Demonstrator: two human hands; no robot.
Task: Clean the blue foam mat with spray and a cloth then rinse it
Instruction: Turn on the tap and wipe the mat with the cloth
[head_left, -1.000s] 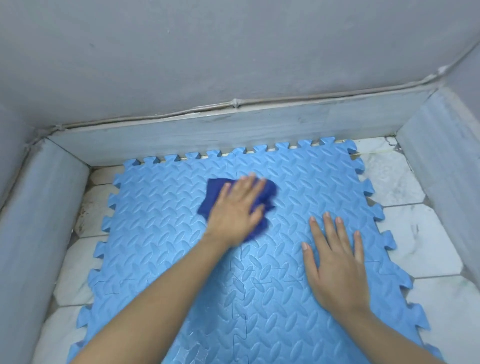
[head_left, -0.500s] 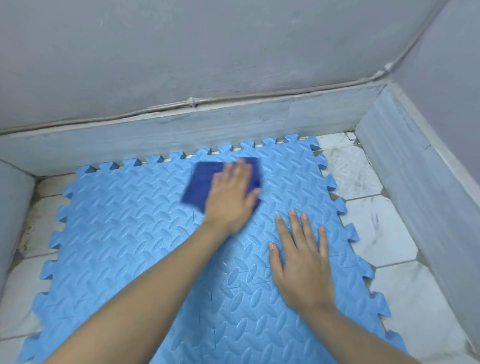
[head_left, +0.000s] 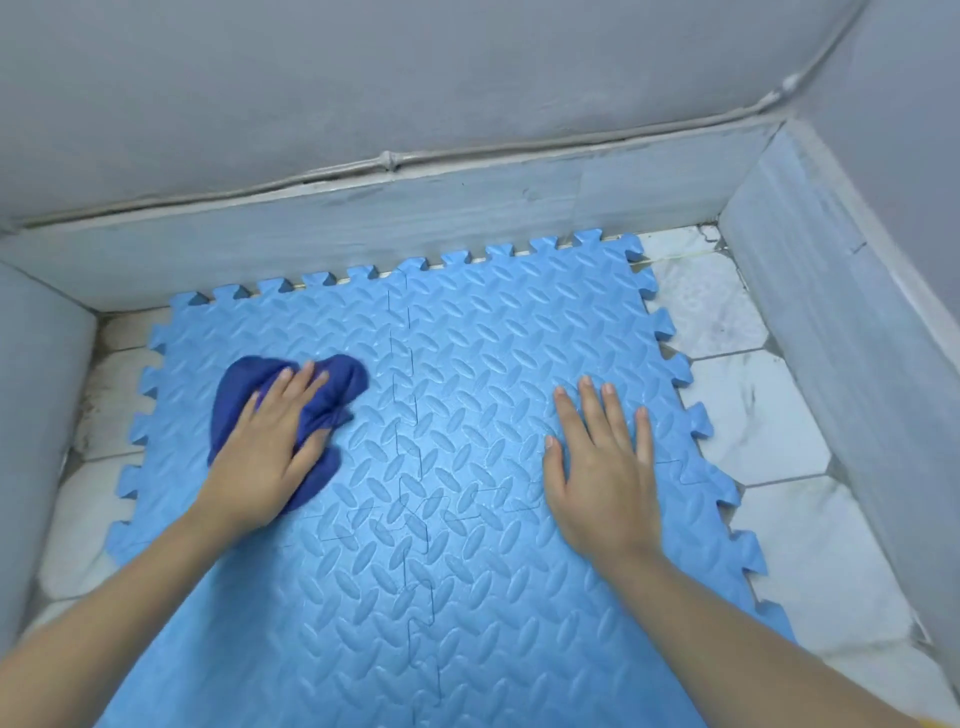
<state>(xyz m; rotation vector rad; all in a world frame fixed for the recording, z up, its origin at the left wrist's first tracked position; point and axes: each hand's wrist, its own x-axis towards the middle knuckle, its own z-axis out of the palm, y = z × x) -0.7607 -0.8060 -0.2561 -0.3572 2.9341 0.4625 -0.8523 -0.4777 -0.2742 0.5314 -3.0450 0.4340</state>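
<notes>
Two flat hands on one mat (head_left: 467, 467): left hand (head_left: 265, 457) atop one cloth (head_left: 332, 395), right hand (head_left: 602, 478) bare.

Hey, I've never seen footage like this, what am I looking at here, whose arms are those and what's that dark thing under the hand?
There is no machine here. The single picture comes from a camera worn on a person's head, looking down at their own two bare arms. On the white tiled floor lies a light blue foam mat with puzzle edges, close to a grey wall skirting. The left hand presses a crumpled dark blue cloth against the mat, its fingers lying mostly straight on top. The right hand rests flat on the mat, holding nothing. No spray bottle is in view.
</notes>
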